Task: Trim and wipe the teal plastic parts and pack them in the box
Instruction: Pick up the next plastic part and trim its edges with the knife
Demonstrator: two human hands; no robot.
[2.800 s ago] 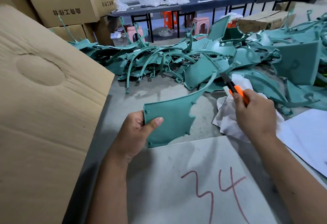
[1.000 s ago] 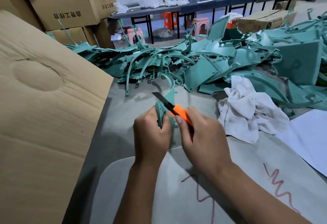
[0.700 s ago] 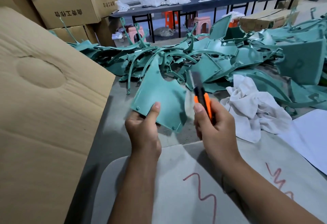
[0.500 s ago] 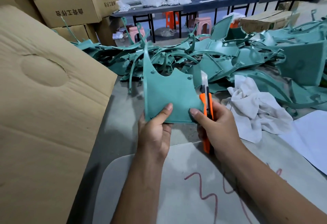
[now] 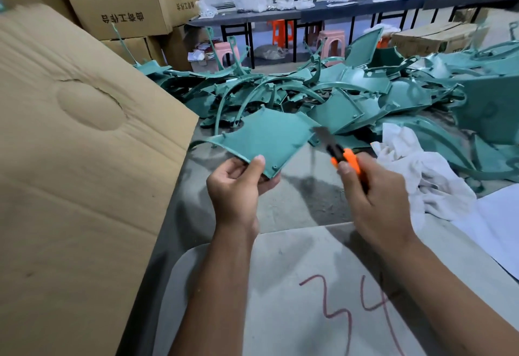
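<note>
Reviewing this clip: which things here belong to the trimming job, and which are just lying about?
In use:
left hand holding the teal part
right hand gripping the orange knife
white rag
pile of teal parts
cardboard flap

Lying about:
stacked cartons
plastic stools
white sheet

The orange knife's (image 5: pixel 344 159) blade tip is motion-blurred, its handle hidden in the right hand's (image 5: pixel 376 189) grip.
</note>
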